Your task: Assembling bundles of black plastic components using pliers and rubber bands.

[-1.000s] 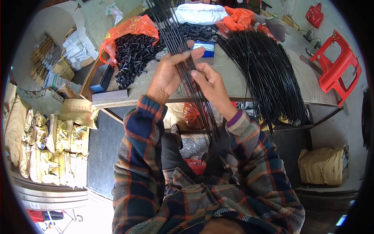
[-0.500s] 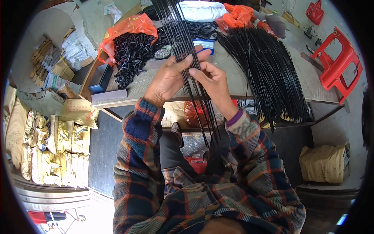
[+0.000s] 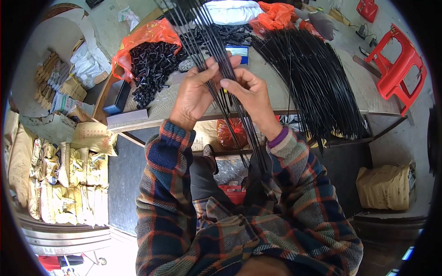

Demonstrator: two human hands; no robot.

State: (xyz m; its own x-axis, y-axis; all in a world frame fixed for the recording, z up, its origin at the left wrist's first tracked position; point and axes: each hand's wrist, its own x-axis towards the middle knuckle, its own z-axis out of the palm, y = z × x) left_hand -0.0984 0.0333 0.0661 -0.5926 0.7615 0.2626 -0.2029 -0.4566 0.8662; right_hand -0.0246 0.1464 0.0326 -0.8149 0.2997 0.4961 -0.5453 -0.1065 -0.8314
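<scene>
Workbench (image 3: 294,99) behind, thin black rods (image 3: 216,50) leave frame above.

We see a grey tabletop (image 3: 359,87) with an orange bag (image 3: 147,34) at its left end, spilling small black parts (image 3: 152,69). A second orange bag (image 3: 276,14) lies at the far edge beside a white bundle (image 3: 232,10). A large fan of black rods (image 3: 317,83) covers the right half and hangs over the near edge. A blue card (image 3: 239,51) lies near the middle. A red stool (image 3: 396,69) stands to the right. On the floor to the left, we see yellow sacks (image 3: 64,179) stacked together, and a tan bundle (image 3: 386,186) sits at the lower right. Under the tabletop hangs a red mesh bag (image 3: 231,132).
</scene>
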